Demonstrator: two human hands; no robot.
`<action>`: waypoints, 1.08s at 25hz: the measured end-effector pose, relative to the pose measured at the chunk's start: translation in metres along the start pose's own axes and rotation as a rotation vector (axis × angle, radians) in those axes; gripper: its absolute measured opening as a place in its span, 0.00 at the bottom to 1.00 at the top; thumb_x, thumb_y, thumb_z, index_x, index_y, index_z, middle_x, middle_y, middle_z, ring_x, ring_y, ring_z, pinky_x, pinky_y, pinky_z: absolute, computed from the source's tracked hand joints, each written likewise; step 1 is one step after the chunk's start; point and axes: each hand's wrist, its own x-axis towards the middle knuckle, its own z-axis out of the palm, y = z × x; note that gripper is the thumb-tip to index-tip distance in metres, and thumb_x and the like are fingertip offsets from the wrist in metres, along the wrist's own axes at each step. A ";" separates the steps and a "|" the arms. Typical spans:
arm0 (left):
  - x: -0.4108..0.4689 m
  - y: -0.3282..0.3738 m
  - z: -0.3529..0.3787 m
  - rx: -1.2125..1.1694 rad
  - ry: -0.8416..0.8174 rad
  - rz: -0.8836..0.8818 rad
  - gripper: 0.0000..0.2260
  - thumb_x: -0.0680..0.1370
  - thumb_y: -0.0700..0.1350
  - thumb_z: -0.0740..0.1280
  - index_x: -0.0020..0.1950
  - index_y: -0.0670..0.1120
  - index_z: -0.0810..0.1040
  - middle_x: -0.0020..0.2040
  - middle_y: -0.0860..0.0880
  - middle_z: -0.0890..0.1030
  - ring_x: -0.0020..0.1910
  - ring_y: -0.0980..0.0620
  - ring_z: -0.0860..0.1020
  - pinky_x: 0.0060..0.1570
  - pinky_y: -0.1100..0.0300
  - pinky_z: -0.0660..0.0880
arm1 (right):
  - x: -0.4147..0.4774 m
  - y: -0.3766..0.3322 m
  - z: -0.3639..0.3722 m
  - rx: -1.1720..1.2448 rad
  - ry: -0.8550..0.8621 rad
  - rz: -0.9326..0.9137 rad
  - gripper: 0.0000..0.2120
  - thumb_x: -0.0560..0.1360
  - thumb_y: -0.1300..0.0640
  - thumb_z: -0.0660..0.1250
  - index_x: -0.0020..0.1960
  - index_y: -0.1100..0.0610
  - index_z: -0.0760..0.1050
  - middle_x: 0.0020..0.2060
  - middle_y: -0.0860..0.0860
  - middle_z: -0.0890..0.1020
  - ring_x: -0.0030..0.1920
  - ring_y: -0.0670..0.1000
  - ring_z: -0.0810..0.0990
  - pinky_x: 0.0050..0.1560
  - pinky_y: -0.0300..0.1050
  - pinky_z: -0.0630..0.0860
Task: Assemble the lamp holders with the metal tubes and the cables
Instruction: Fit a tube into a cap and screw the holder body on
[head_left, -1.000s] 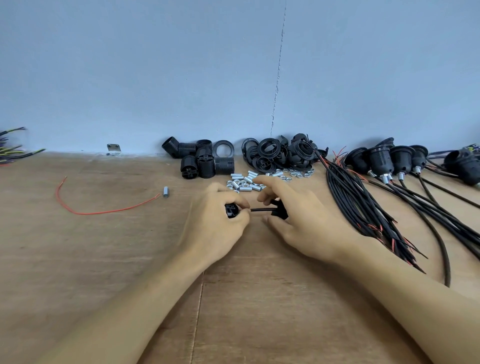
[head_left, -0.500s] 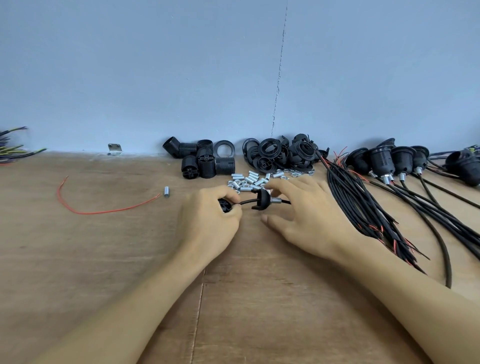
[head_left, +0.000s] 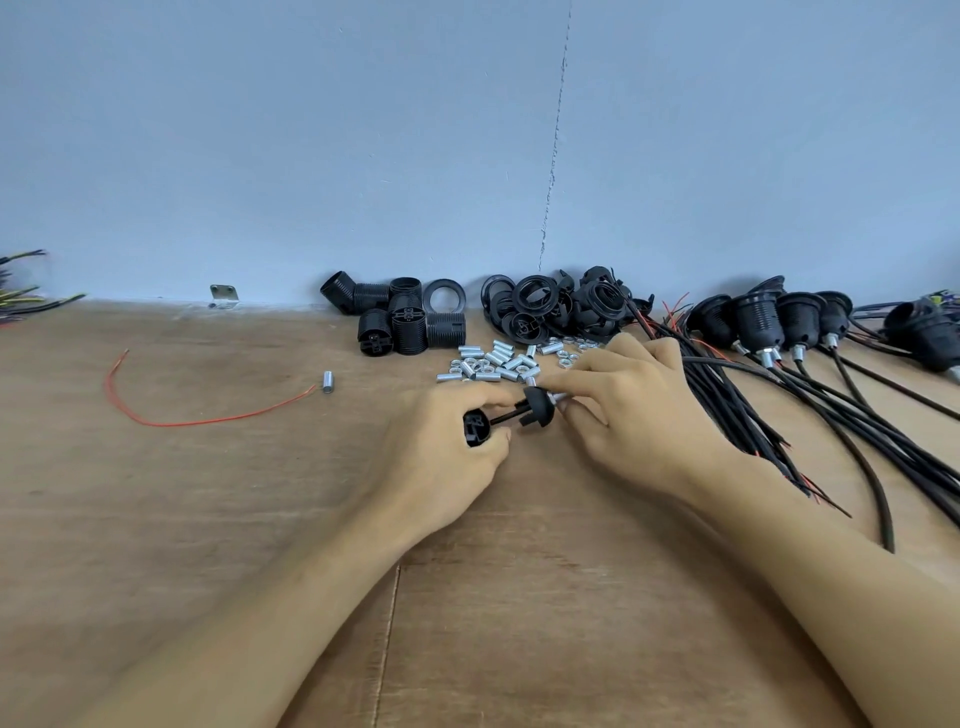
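Left hand fingers pinch the socket insert; right hand fingers pinch the holder cap. Cap could slide off the cable.

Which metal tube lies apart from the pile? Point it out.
The lone metal tube at the end of the red wire, far left of the heap of tubes beside the hands.

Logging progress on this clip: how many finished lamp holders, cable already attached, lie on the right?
5 finished lamp holders: four side by side by the wall at and, and one farther right near the frame edge. More may hide behind them or out of frame.
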 end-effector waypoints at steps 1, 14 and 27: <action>0.001 -0.002 0.000 0.036 0.031 0.005 0.10 0.72 0.43 0.75 0.51 0.56 0.86 0.43 0.68 0.80 0.48 0.68 0.76 0.47 0.81 0.66 | 0.000 0.006 -0.001 0.028 -0.044 0.056 0.15 0.76 0.56 0.65 0.58 0.39 0.81 0.49 0.40 0.82 0.52 0.52 0.74 0.53 0.48 0.57; 0.002 0.009 -0.010 0.417 -0.067 0.043 0.04 0.78 0.48 0.71 0.43 0.54 0.83 0.45 0.57 0.79 0.43 0.53 0.77 0.35 0.61 0.67 | -0.001 0.003 -0.006 0.246 -0.218 0.100 0.16 0.72 0.53 0.67 0.59 0.41 0.80 0.52 0.38 0.80 0.60 0.43 0.74 0.68 0.52 0.63; -0.003 0.001 0.000 0.105 0.077 0.099 0.06 0.74 0.45 0.75 0.40 0.56 0.84 0.39 0.59 0.81 0.41 0.59 0.78 0.42 0.64 0.73 | -0.002 -0.009 0.003 0.371 -0.132 -0.064 0.13 0.77 0.49 0.70 0.61 0.44 0.80 0.50 0.45 0.81 0.54 0.49 0.78 0.60 0.55 0.73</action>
